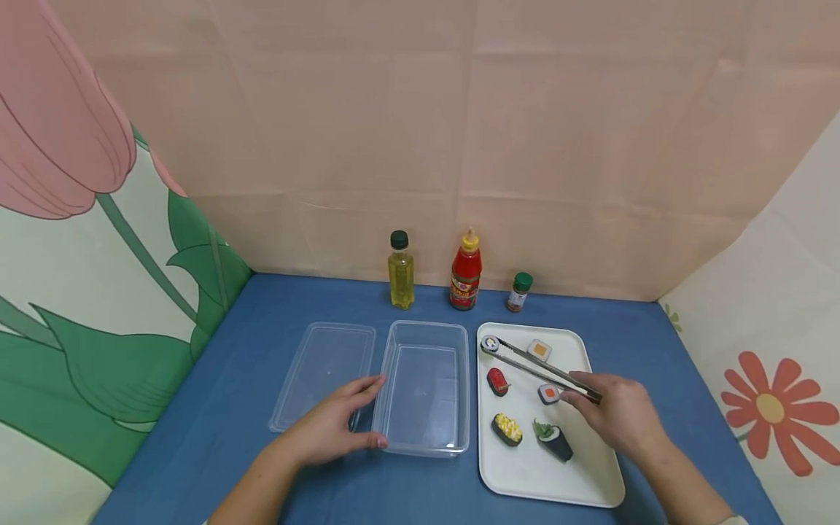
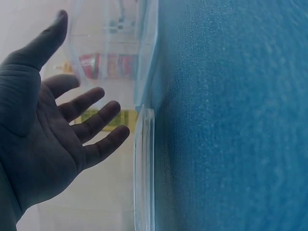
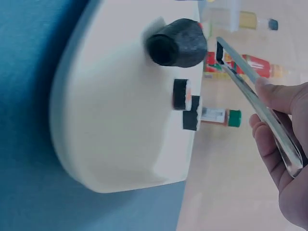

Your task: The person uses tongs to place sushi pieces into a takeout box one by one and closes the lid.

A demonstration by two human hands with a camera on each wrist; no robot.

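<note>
My right hand [image 1: 620,408] grips metal tongs [image 1: 538,368] over the right side of a white tray [image 1: 590,474]. Pinched in the tong tips is a small round sushi roll [image 1: 490,343], near the tray's far left corner; the right wrist view shows its dark wrap [image 3: 220,52]. Beside the left wall of a clear plastic container [image 1: 426,390] is my left hand [image 1: 337,426], its fingers spread and holding nothing. Whether its fingertips touch that wall I cannot tell. A clear lid [image 1: 328,364] lies left of the container, partly behind this hand.
On the tray lie an orange-centred roll [image 1: 539,350], a red-topped sushi [image 1: 497,381], another small roll [image 1: 548,394], a corn-topped sushi [image 1: 507,429] and a hand roll [image 1: 555,442]. Behind stand an oil bottle [image 1: 401,273], a red sauce bottle [image 1: 465,273] and a green-capped jar [image 1: 519,292].
</note>
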